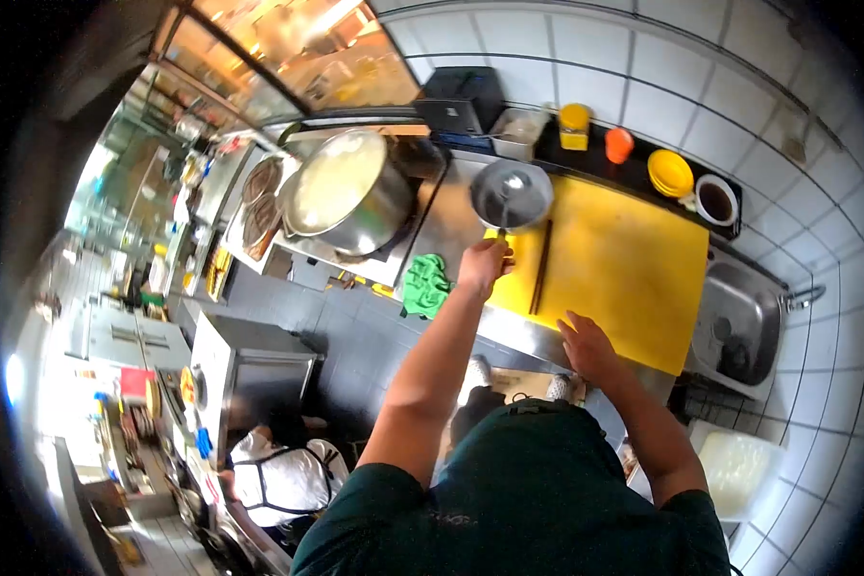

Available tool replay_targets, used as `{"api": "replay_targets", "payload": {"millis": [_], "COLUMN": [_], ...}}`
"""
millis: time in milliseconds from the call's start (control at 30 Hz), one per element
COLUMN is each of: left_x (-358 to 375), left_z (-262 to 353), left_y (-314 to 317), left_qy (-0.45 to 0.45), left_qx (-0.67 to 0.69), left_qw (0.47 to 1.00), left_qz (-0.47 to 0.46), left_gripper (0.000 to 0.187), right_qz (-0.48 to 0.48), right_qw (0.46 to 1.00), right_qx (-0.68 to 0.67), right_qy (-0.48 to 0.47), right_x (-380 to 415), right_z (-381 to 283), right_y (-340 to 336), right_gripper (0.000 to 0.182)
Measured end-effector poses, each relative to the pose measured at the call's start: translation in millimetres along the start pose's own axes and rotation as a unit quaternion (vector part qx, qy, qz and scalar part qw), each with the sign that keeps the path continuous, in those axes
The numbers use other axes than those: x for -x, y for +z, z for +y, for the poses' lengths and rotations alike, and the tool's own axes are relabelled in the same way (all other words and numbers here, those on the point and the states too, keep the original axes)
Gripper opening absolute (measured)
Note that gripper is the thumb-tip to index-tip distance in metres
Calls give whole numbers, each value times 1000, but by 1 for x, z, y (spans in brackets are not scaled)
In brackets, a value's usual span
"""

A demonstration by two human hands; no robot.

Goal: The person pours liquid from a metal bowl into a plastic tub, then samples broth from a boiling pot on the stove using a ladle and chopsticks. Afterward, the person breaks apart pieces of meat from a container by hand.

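Note:
My left hand (487,267) is closed around the handle end of a ladle (510,182), whose bowl rests inside a round grey metal bowl (482,204). That metal bowl sits at the left edge of a yellow cutting board (624,259). Between my hands, a pair of dark chopsticks (541,269) lies lengthwise on the board. My right hand (588,348) hovers at the board's near edge, fingers apart and nothing in them. A crumpled green cloth (426,285) lies on the counter edge left of my left hand.
A large steel pot (379,216) of pale contents stands on the left. Behind the board, a black shelf (634,171) carries a yellow-lidded jar (574,127), an orange cup (619,145), yellow dishes (670,173) and a bowl of dark liquid (716,200). A sink (739,317) is right. Another person (283,475) is lower left.

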State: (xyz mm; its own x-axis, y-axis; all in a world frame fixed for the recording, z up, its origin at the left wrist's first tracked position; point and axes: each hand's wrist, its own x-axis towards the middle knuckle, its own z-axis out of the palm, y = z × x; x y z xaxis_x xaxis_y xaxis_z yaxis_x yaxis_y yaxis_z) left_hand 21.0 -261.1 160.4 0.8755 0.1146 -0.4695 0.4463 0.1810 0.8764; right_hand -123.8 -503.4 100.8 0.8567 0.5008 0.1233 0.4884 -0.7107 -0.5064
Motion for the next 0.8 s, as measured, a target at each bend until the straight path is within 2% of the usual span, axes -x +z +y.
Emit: {"api": "replay_targets", "payload": {"millis": [67, 133, 167, 200, 233, 267, 333, 467, 533, 567, 600, 667, 733, 800], "left_x": [-4, 7, 17, 14, 29, 50, 81, 115, 119, 126, 145, 163, 182, 192], "left_z": [3, 10, 12, -5, -2, 4, -1, -46, -113, -146, -152, -210, -226, -255], "left_y": [-16, -29, -37, -51, -64, -76, -143, -270, -356, -396, -423, -490, -526, -556], "left_qy": [2, 5, 63, 133, 206, 275, 321, 174, 181, 123, 77, -20, -147, -163], "left_qx": [-42, -104, -247, -311, -349, -384, -295, -330, -420, -417, -420, -458, -512, -523], "left_qw": [998, 992, 965, 940, 914, 881, 898, 928, 887, 897, 898, 881, 842, 833], "left_qz": [-54, -64, -57, -46, -32, -18, -56, 13, 60, 86, 104, 114, 90, 77], "left_gripper": [42, 59, 70, 68, 67, 65, 61, 51, 46, 44, 45, 47, 51, 52], "right_qz": [3, -26, -44, -61, -23, -58, -125, -96, -91, -75, -74, -71, -54, -42], "right_qw": [998, 995, 995, 994, 991, 989, 978, 987, 986, 986, 984, 979, 970, 966], "right_qx": [50, 73, 74, 74, 117, 131, 167, 125, 140, 149, 163, 188, 232, 248], "right_qy": [-50, -57, -51, -43, -60, -39, 2, 20, 18, 12, 16, 24, 42, 60], "right_x": [-38, -67, -81, -94, -100, -102, -122, -104, -97, -91, -88, -81, -73, -68], "right_z": [3, -9, -13, -17, -14, -3, 4, -36, -53, -58, -64, -73, -68, -53], "right_y": [22, 25, 30, 36, 52, 68, 93, 80, 81, 86, 90, 96, 113, 129], "right_gripper": [44, 42, 40, 38, 35, 34, 32, 34, 38, 38, 39, 40, 36, 34]}}
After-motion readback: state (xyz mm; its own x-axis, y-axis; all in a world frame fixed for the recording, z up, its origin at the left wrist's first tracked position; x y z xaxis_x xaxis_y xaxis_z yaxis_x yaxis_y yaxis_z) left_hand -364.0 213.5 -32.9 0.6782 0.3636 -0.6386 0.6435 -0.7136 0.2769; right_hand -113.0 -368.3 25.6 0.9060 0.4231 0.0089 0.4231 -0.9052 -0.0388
